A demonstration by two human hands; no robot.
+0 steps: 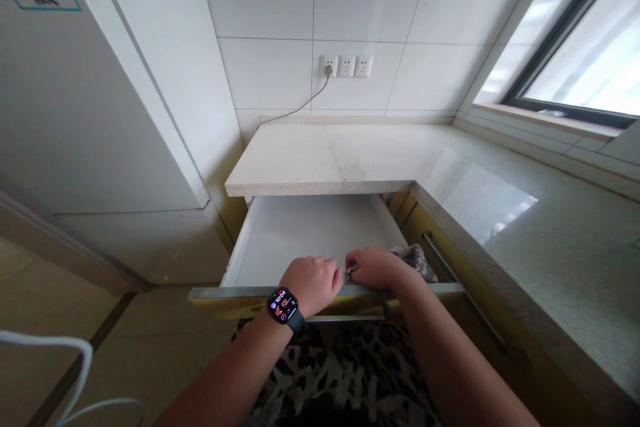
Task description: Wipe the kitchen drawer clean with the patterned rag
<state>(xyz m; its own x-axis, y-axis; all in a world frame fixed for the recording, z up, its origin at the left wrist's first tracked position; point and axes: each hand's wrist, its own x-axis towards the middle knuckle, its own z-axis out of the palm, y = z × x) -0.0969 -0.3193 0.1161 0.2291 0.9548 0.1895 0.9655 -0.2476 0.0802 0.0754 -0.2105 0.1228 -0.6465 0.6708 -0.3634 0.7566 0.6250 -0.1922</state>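
Note:
A white drawer (320,230) is pulled out below the countertop, its inside bare in the part that shows. Over the drawer's front edge lies my left hand (313,280), with a black smartwatch (283,307) on the wrist. Its fingers are curled in, and what they hold, if anything, is hidden. Close beside it, inside the front right of the drawer, my right hand (373,267) is closed on a grey patterned cloth (417,260). A bit of cloth shows at the fingertips, and a bunched part lies behind the wrist, against the drawer's right side.
A pale stone countertop (285,153) runs above the drawer and turns along the right. Below its right stretch is a yellow cabinet front with a metal handle (465,290). A tall white cabinet (125,100) stands left. Sockets (346,67) with a plugged cord are on the wall.

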